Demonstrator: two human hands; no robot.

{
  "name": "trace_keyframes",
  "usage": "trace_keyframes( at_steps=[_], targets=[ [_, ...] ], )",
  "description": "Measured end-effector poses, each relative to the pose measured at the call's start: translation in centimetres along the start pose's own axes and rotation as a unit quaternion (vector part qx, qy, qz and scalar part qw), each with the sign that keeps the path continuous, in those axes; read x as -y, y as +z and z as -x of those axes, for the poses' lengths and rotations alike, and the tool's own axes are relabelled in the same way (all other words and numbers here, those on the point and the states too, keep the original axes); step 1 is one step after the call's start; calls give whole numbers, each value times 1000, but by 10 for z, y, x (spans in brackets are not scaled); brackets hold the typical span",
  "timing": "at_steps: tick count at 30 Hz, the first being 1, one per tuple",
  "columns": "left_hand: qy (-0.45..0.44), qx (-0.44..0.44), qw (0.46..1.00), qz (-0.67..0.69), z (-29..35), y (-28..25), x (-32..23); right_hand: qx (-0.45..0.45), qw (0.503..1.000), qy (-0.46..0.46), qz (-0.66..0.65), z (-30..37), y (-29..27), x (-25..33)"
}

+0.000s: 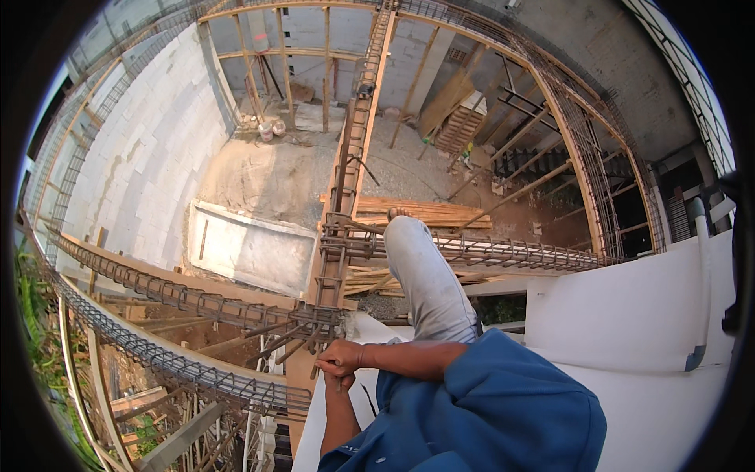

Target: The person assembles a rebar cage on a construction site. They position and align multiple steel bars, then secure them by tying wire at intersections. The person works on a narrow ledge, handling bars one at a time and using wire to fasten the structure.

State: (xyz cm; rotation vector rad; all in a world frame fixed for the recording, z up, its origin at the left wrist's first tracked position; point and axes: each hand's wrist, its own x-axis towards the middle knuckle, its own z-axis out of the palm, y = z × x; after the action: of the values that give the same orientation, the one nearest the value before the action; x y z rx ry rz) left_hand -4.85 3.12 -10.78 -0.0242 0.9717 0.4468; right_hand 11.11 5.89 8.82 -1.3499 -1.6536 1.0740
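Note:
My right hand (pixel 340 358) reaches across from the right and is closed, its fingers curled. Directly below it, my left hand (pixel 339 382) is closed too, nearly touching it. What they grip is hidden by the fingers. Just beyond them lies the joint of several steel rebar cages (pixel 314 317), with bar ends sticking out toward my hands. One rebar cage (pixel 206 307) runs off to the left inside wooden formwork. A second rebar cage (pixel 503 253) extends right, passing by my bent knee in grey trousers (pixel 429 271). A thin dark strand (pixel 368 400) shows beside my left forearm.
Far below are a sandy floor (pixel 267 173), stacked planks (pixel 425 212) and a pale rectangular slab (pixel 252 248). A narrow formwork beam (pixel 370 102) leads away ahead. Curved rebar (pixel 157 346) borders the left, above scaffolding poles (pixel 102 385). White walls (pixel 621 307) stand at right.

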Motion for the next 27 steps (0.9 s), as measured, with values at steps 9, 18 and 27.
trace_keyframes(
  at_steps=[9, 18, 27],
  targets=[
    [219, 65, 890, -394, -2, -58, -12, 16, 997, -77, -23, 0, -11, -7],
    [116, -106, 901, -403, 43, -12, -33, 56, 990, -95, -90, 12, -19, -10],
    [119, 97, 988, -1, 60, 20, -6, 181, 977, 0, -114, 15, -45, 2]
  ],
)
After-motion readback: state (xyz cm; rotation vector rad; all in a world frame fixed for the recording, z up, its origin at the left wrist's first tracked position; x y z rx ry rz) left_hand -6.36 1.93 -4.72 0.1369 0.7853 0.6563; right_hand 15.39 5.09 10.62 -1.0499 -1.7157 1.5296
